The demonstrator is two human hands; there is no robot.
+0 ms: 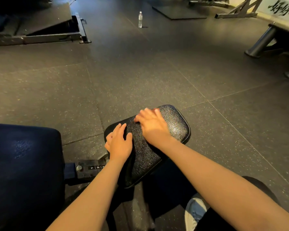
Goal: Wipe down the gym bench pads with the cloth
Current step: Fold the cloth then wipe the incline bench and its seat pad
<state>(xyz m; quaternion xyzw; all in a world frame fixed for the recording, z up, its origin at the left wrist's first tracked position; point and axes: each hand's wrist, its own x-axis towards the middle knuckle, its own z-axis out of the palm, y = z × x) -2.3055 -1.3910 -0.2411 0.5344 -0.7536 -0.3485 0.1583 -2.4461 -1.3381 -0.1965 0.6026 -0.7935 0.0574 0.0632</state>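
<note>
mid-wipe, i judge: on the small black pad (173,124) at 6 o'clock the left grip (118,142) rests flat and empty, the blurred right grip (153,125) presses flat over what may be the cloth (155,109), a mere reddish sliver, and the blue pad (23,164) at 8 o'clock looks still to do.

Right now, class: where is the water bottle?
In the head view, the water bottle stands upright on the rubber floor near the top centre, well beyond the black pad, right of the sloped platform.
</note>
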